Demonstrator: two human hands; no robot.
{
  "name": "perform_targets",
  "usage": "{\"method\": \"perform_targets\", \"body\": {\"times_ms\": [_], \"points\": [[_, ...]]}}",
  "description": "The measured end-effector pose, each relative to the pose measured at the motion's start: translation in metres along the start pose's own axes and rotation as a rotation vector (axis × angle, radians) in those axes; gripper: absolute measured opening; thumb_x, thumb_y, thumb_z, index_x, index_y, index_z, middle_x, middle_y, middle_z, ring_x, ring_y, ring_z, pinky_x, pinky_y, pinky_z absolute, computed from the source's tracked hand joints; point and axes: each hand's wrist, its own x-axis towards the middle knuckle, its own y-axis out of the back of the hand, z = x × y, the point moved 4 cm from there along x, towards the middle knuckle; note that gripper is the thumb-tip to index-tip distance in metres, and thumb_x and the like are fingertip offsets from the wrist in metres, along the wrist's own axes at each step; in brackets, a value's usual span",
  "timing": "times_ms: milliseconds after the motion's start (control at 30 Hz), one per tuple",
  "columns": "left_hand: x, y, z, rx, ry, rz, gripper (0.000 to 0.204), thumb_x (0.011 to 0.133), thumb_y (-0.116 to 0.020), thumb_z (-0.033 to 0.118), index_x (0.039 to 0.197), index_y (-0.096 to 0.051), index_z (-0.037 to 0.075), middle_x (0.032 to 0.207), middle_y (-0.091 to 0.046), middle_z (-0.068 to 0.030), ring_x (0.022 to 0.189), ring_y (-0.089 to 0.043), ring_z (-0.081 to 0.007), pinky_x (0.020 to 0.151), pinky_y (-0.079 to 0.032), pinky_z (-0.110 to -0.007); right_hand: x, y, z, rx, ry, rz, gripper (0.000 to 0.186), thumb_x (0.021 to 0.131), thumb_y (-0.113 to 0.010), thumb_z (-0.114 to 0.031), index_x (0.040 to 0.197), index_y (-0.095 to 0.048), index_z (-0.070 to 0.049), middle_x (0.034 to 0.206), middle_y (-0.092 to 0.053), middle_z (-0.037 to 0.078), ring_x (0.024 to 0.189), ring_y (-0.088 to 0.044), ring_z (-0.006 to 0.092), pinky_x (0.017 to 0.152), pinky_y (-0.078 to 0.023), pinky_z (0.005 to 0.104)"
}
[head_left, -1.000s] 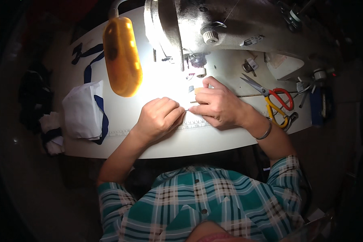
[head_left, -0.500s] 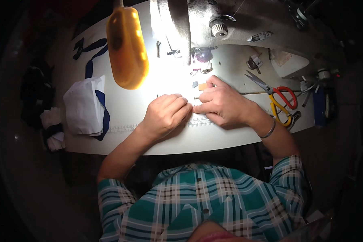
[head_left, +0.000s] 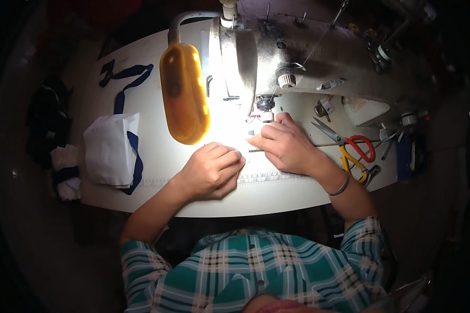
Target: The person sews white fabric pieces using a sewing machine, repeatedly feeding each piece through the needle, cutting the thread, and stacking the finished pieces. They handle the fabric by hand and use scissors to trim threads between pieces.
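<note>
My left hand (head_left: 214,172) is closed at the table's ruler strip, below the brightly lit needle area; what its fingertips pinch is too pale to make out. My right hand (head_left: 284,146) sits just right of it, fingers bent and together by a small tan piece at the needle plate, partly hidden and washed out by glare. The presser-foot area of the sewing machine (head_left: 266,104) is directly behind my fingers. Scissors (head_left: 344,143) with red and yellow handles lie right of my right hand.
An amber lamp housing (head_left: 184,94) hangs left of the machine. A folded white cloth bundle (head_left: 109,151) with navy strips lies on the table (head_left: 151,203) at left, beside another navy strip (head_left: 120,94). Dark cloth (head_left: 47,120) lies beyond the left edge.
The whole view has shifted, so the table appears lower. My left hand has drawn slightly toward me relative to my right hand, with its fingertips now below the right's.
</note>
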Motion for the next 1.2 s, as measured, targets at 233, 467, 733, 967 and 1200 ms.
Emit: {"method": "perform_targets", "body": {"times_ms": [233,467,733,967,1200], "points": [[-0.004,-0.002,-0.009,-0.035,0.043,-0.014,0.032,0.073,-0.079,0.004,0.104,-0.076,-0.001,0.1,-0.068,-0.0096,0.085,-0.067,-0.0263,0.083,-0.057,-0.04,0.002,-0.002,-0.003,-0.022,-0.004,-0.06,0.03,0.093,-0.064,-0.005,0.119,-0.079,-0.011,0.084,-0.057,0.004,0.082,-0.055,0.0199,0.103,-0.035,0.0395],[-0.006,-0.003,-0.013,-0.046,0.086,-0.011,0.031,0.075,-0.079,0.005,0.105,-0.076,-0.001,0.1,-0.068,-0.0097,0.086,-0.067,-0.0273,0.081,-0.056,-0.04,0.003,-0.001,-0.005,-0.044,0.024,-0.042,0.028,0.093,-0.065,-0.007,0.116,-0.079,-0.013,0.082,-0.055,0.002,0.082,-0.056,0.0192,0.101,-0.036,0.0403],[-0.006,-0.003,-0.015,-0.033,0.092,-0.012,0.033,0.077,-0.079,0.008,0.108,-0.076,-0.001,0.103,-0.068,-0.0096,0.088,-0.067,-0.0269,0.082,-0.056,-0.04,0.004,0.0,-0.008,-0.045,0.067,-0.021,0.024,0.093,-0.068,-0.011,0.114,-0.08,-0.015,0.081,-0.053,0.001,0.08,-0.057,0.0184,0.099,-0.037,0.0414],[-0.008,-0.003,-0.018,-0.005,0.111,-0.028,0.034,0.082,-0.08,0.015,0.111,-0.075,-0.002,0.108,-0.068,-0.0105,0.092,-0.066,-0.0274,0.083,-0.054,-0.04,0.003,0.0,-0.008,-0.057,0.067,-0.021,0.025,0.094,-0.068,-0.011,0.116,-0.081,-0.014,0.079,-0.052,0.001,0.08,-0.056,0.018,0.101,-0.036,0.0413],[-0.006,-0.004,-0.022,0.027,0.133,-0.015,0.034,0.085,-0.08,0.018,0.111,-0.075,-0.003,0.109,-0.068,-0.0118,0.094,-0.064,-0.0283,0.085,-0.052,-0.041,0.003,-0.001,-0.007,-0.103,0.061,-0.025,0.027,0.094,-0.068,-0.01,0.118,-0.08,-0.013,0.08,-0.052,0.002,0.08,-0.056,0.0181,0.105,-0.035,0.042]]}}
